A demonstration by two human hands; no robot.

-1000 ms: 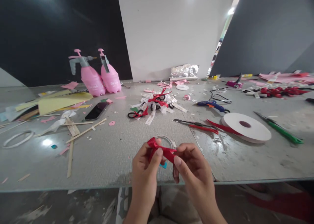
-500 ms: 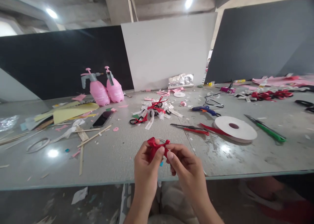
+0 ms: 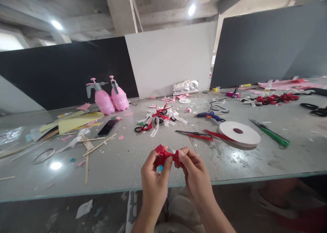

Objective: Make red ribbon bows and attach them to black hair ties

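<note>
A red ribbon bow (image 3: 161, 152) is held between my two hands, just above the table's front edge. My left hand (image 3: 154, 173) pinches its left loop and middle between thumb and fingers. On the other side, my right hand (image 3: 195, 168) grips the right loop, the thumb pressed on top. Part of the bow is hidden behind my fingers. Beyond my hands lies a heap of red and white ribbon pieces with black loops (image 3: 159, 117). To the right of it rests a red-handled cutter (image 3: 195, 135).
A ribbon roll (image 3: 247, 133) with a red tail lies on the right, near a green-handled knife (image 3: 274, 133) and a blue glue gun (image 3: 209, 115). Two pink spray bottles (image 3: 104, 102), a phone (image 3: 106, 127) and wooden sticks (image 3: 99, 146) are on the left. Scraps litter the table (image 3: 114, 171).
My right hand has shifted its grip from near the bow's middle to its right loop, which is now pulled outward. My left hand keeps its hold. The view has shifted slightly.
</note>
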